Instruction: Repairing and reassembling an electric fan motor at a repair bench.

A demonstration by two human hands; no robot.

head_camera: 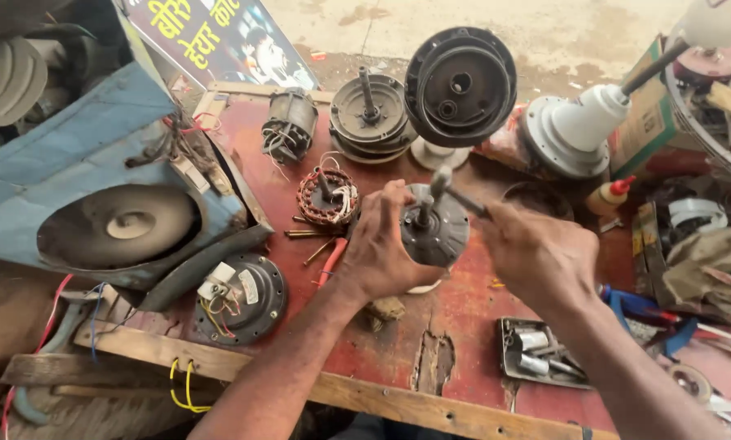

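The grey motor housing (pixel 435 230), a round disc with a short shaft standing up from its centre, sits at the middle of the red bench (pixel 463 318) and serves as the reference point. The left hand (pixel 384 244) is clenched on the housing's left edge, fingers wrapped over the rim, and holds it tilted above the bench surface. The right hand (pixel 536 253), just right of the housing, is closed around the handle of a small hammer (pixel 455 191) whose metal head is directly over the housing's shaft; whether head and shaft touch cannot be told. Immediately left of the housing lies a stator with copper windings (pixel 327 198), with several loose bolts (pixel 307 236) just below it. Behind the housing stand a stacked rotor assembly (pixel 370 118) and an upright black end cover (pixel 460 85). Behind and to the right lies a white fan motor body (pixel 573 130) with a dark rod. Well to the left of the housing rests a blue cooler casing (pixel 96 187), and below that a black cover plate with wires (pixel 241 297). In front and to the right of the housing is a small metal tray of sockets (pixel 538 352).
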